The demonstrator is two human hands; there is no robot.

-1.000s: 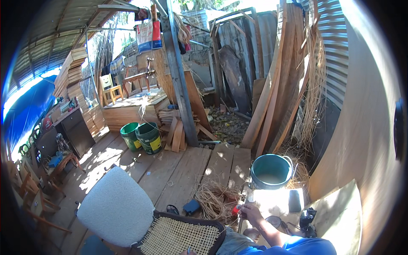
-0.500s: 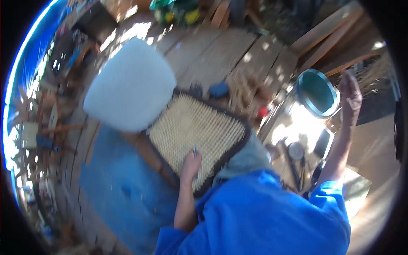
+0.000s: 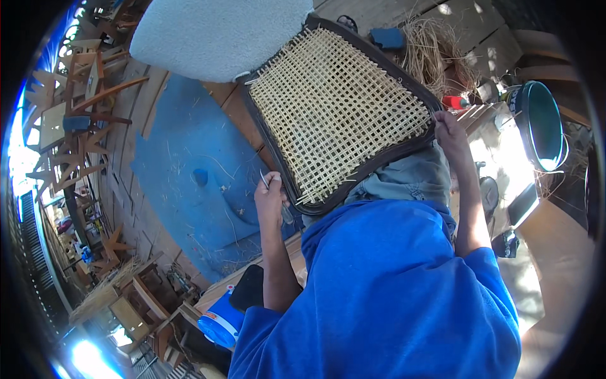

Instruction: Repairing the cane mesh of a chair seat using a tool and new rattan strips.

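Across my lap lies a woven cane panel (image 3: 344, 110) set in a dark frame (image 3: 386, 68), with loose cane ends along its edges. My left hand (image 3: 270, 197) is closed round a thin pointed metal tool (image 3: 264, 179), beside the frame's near left corner; most of the tool is hidden in the fingers. At the frame's right corner my right hand (image 3: 452, 136) is closed, its fingertips pinched against the edge. A small pale bit shows there, too small to name. A pale rounded cushion (image 3: 218, 38) touches the panel's far left edge.
A blue sheet (image 3: 189, 151) covers floorboards on the left. Beyond the panel lie cane strands (image 3: 429, 54) and a blue block (image 3: 386, 38). A green bucket (image 3: 544, 126) stands right, near a red-handled tool (image 3: 453, 102). Wooden chair parts (image 3: 95, 85) crowd the far left.
My right hand has come in from beside the bucket to the frame's right corner. My left hand has moved off the weave to the frame's near left side. The view has shifted.
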